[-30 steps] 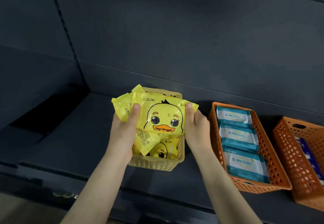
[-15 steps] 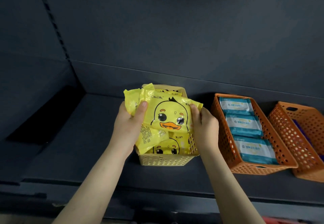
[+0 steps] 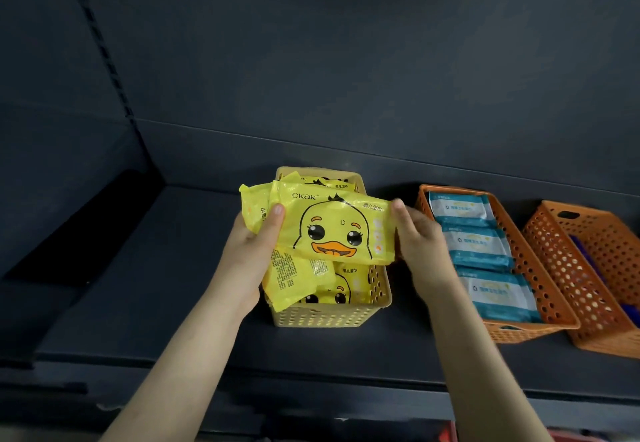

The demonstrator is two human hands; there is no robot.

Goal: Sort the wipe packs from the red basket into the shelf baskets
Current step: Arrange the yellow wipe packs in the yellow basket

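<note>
Yellow wipe packs of soft shiny plastic, each with a cartoon duck face, are in both hands. In the head view the top duck pack [image 3: 332, 230] lies flat and face up, just above the pale yellow plastic basket with small holes [image 3: 329, 317], which stands on the dark grey shelf [image 3: 156, 285]. The left hand [image 3: 252, 251] grips the left end of this pack, with its thumb on top and its fingers hidden under it. The same hand holds more yellow packs below. One pack [image 3: 252, 204] peeks out on the left, and another pack with small print [image 3: 294, 279] hangs down into the basket. The right hand [image 3: 419, 244] pinches the right end of the top duck pack, with its thumb on top and the other fingers curled behind. More duck packs [image 3: 343, 291] lie inside the pale yellow basket. To the right stands a long orange plastic basket with holes [image 3: 533, 330]. Three blue and white wipe packs [image 3: 478, 247] lie in it in a row from far to near. Further right is a second orange basket [image 3: 568, 289], with something dark blue [image 3: 587, 258] in it that is too hidden to tell. A small bit of something red [image 3: 446, 433] shows at the near bottom edge.
</note>
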